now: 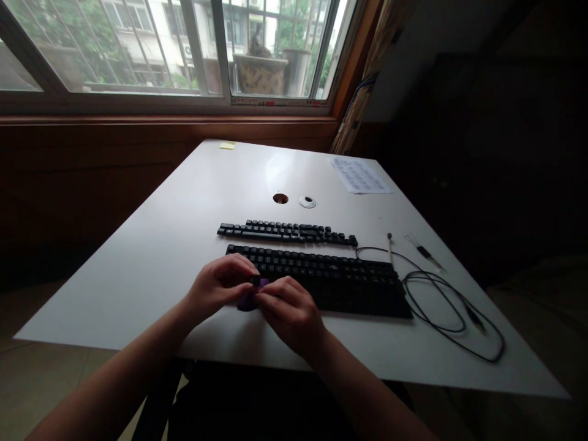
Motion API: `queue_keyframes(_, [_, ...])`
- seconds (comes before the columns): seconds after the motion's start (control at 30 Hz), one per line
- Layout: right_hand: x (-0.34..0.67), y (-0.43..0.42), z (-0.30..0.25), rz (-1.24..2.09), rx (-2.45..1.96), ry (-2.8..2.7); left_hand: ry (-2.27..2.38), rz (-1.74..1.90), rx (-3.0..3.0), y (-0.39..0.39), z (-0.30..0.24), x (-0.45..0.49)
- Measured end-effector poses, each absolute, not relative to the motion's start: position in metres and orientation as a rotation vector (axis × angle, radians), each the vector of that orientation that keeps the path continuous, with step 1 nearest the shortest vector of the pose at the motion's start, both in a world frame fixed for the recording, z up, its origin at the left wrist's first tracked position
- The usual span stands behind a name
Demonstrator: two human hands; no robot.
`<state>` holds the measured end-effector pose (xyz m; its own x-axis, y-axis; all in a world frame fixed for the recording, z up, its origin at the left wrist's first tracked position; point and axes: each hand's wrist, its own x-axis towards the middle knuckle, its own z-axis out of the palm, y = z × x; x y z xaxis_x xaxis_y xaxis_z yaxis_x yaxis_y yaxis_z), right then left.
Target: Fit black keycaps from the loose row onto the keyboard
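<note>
Both hands meet over the white table (160, 257), just in front of the left end of a black keyboard (331, 278). My left hand (218, 288) is closed, pinching a small black keycap (255, 280) between thumb and fingers. My right hand (289, 312) is closed too, its fingers pressed on a purple tool (250, 299) that shows between the two hands. Two rows of loose black keycaps (287, 231) lie lined up behind the keyboard.
The keyboard's black cable (441, 306) coils on the table at the right. A thin stick (389, 244) and a small metal tool (425, 251) lie beyond it. Farther back are a cable hole (280, 198), its white cap (307, 201), a printed sheet (361, 176) and a yellow note (226, 145).
</note>
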<state>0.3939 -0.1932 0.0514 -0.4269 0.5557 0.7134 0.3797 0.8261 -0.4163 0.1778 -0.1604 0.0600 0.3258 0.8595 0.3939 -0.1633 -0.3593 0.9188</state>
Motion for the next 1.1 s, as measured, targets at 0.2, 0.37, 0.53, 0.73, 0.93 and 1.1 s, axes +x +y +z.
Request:
queue_keyframes(0.2, [0.403, -0.190, 0.055, 0.220, -0.793, -1.924, 0.669, 1.257, 1.482, -0.160, 0.055, 0.169])
queue_keyframes(0.37, [0.407, -0.190, 0.053, 0.221, -0.850, -1.804, 0.737, 1.281, 1.539, -0.158, 0.056, 0.171])
queue_keyframes(0.53, [0.406, -0.191, 0.055, 0.215, -0.854, -1.759, 0.691, 1.255, 1.559, -0.158, 0.055, 0.173])
queue_keyframes(0.73, [0.402, -0.192, 0.056, 0.174, -0.808, -1.766, 0.665, 1.213, 1.602, -0.159, 0.055, 0.178])
queue_keyframes(0.93, [0.397, -0.191, 0.054, 0.201, -0.799, -1.822, 0.666, 1.165, 1.662, -0.162, 0.054, 0.183])
queue_keyframes(1.1, [0.398, -0.192, 0.054, 0.216, -0.785, -1.890, 0.694, 1.148, 1.689, -0.162, 0.051, 0.182])
